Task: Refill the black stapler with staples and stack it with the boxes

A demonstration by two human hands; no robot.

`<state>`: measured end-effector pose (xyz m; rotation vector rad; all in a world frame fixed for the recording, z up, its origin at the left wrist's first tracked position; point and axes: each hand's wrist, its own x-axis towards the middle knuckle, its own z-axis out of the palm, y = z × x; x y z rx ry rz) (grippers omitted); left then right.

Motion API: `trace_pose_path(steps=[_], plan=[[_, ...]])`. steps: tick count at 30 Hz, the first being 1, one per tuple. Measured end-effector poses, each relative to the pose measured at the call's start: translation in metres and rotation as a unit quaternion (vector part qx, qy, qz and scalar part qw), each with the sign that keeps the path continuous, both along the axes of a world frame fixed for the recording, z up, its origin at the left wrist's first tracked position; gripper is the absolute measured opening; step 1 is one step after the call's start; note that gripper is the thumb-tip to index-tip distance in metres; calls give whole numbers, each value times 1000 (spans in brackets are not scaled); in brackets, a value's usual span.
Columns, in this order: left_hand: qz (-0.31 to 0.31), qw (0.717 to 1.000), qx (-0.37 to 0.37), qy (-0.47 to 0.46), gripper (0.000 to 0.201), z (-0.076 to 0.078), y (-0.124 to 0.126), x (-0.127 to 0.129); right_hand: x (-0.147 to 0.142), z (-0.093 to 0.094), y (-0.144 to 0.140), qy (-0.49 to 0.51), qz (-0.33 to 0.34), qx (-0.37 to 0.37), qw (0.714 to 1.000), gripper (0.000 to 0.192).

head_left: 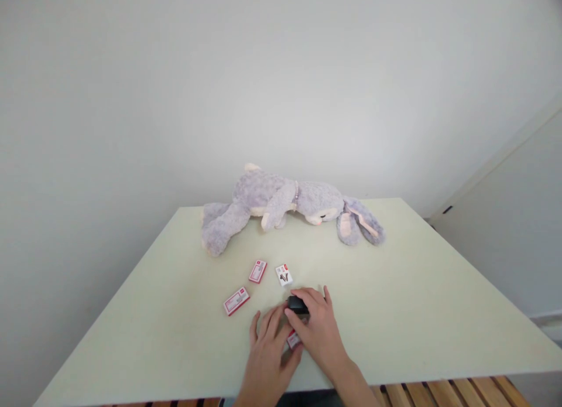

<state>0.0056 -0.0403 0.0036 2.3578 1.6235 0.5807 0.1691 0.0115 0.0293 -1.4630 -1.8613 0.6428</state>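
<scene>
My right hand (pixel 317 327) rests over a small black object (pixel 297 304), probably a stapler, with its fingers curled on it near the table's front. My left hand (pixel 268 344) lies beside it, fingers touching a small red-and-white box (pixel 293 339) that shows between the two hands. Three more little boxes lie just beyond: one red-and-white box (pixel 236 301) to the left, a second red-and-white box (pixel 257 271) farther back, and a white box (pixel 284 274) to its right.
A grey plush rabbit (pixel 285 205) lies on its side across the back of the pale green table (pixel 417 301). Behind it is a white wall. Wooden slats (pixel 448 393) show under the table's front edge.
</scene>
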Motion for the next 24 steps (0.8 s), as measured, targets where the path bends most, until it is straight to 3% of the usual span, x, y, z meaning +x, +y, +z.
trace_pose_path(steps=[3, 7, 11, 13, 16, 19, 22, 24], plan=[[-9, 1000, -11, 15, 65, -1, 1, -7, -23, 2, 2, 43, -11, 1, 999, 18], [3, 1000, 3, 24, 63, 0, 2, -12, -26, 2, 9, 261, -64, -27, 963, 17], [3, 1000, 15, 25, 57, 0, 5, -17, 12, -9, 17, 382, -127, -45, 914, 35], [-8, 1000, 5, 21, 56, -1, 6, -21, 40, -17, 16, 429, -183, -88, 880, 44], [-25, 1000, -14, 4, 43, -2, 9, -28, 79, -28, 4, 441, -231, -144, 855, 51], [-25, 999, -24, -16, 34, -3, 12, -30, 93, -35, -15, 372, -208, -206, 881, 50], [-14, 999, -20, -32, 36, -4, 14, -25, 77, -38, -29, 251, -87, -294, 918, 51], [-13, 999, -17, -41, 38, -5, 16, -22, 60, -40, -30, 215, -29, -303, 928, 48]])
